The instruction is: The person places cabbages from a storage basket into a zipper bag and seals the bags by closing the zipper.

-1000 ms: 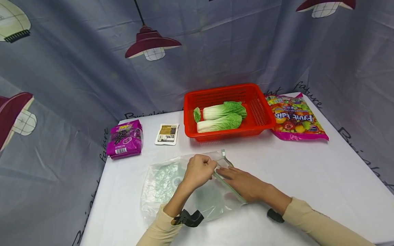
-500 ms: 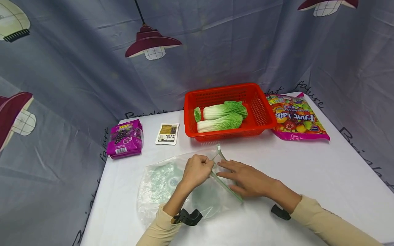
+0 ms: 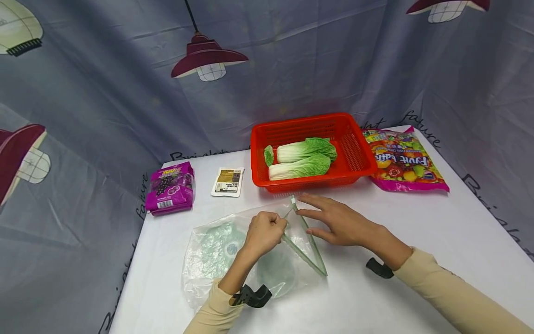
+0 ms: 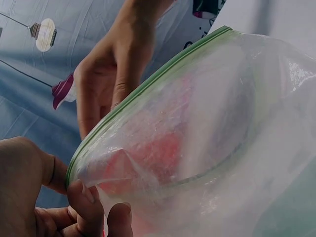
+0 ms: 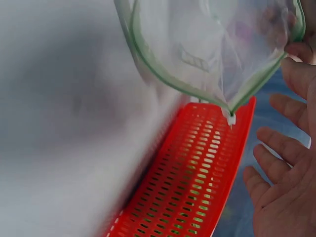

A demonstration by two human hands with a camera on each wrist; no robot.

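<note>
A clear zip bag (image 3: 208,248) with a green zip edge lies across the near part of the table, its mouth parted and facing right. The left hand (image 3: 264,234) pinches the upper edge of that mouth, as the bag (image 4: 217,128) also shows in the left wrist view. Just right of the mouth is the right hand (image 3: 340,222), fingers spread and holding nothing. Its fingertips are close to the far corner, where a white zip slider (image 3: 293,200) sits. In the right wrist view the right hand (image 5: 289,173) has its palm and straight fingers beside the bag's edge.
Behind the bag stands a red plastic basket (image 3: 310,182) holding two napa cabbages (image 3: 306,150) and a small leaf (image 3: 269,156). To its right lies a fruit candy bag (image 3: 406,162). A white sachet (image 3: 227,182) and a purple grape candy pack (image 3: 168,188) lie at left.
The right hand has come out from the bag's mouth and moved up and right toward the far corner. The mouth has spread wider, and the left hand has drawn the bag slightly left.
</note>
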